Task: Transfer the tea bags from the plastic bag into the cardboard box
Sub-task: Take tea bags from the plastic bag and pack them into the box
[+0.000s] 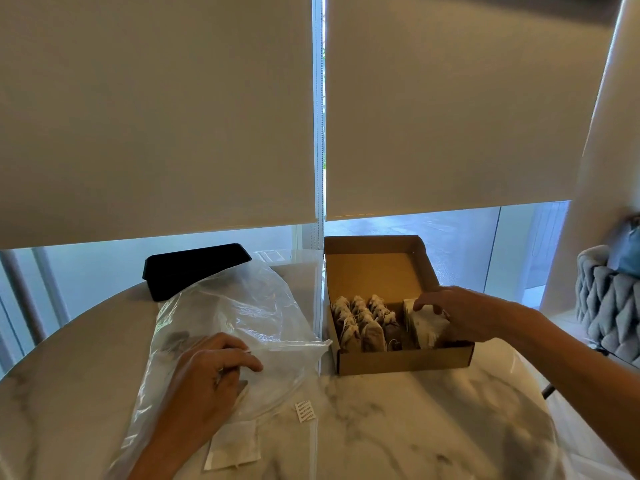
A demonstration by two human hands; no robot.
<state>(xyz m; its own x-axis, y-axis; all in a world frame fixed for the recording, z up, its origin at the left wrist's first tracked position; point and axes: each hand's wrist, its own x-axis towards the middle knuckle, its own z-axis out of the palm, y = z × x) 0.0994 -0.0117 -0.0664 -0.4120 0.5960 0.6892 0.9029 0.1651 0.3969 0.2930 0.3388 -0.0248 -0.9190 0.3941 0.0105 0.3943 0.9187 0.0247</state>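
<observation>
While rows of brown paper tea bags stood upright in the left part of the open brown cardboard box at centre right of the frame, pressed down on a pale bundle of tea bags in the box's right part: the right hand, fingers curled over the bundle's top, apparently seating it beside the rows. Lay to the left of the box, touching or nearly touching its near left corner, a crumpled clear plastic bag on the round white marble table. Rested on the bag's near end: the left hand, fingers bent and pinching the film. Could not be told whether any tea bags remained inside; faint dark shapes showed through the film above the left hand. Judged nearer any remaining bags: the left hand. Ran away from the viewer, the rows' long axis. Also seen: a flat paper sachet and a small printed tag at lower centre, a black rectangular tray behind the bag.
</observation>
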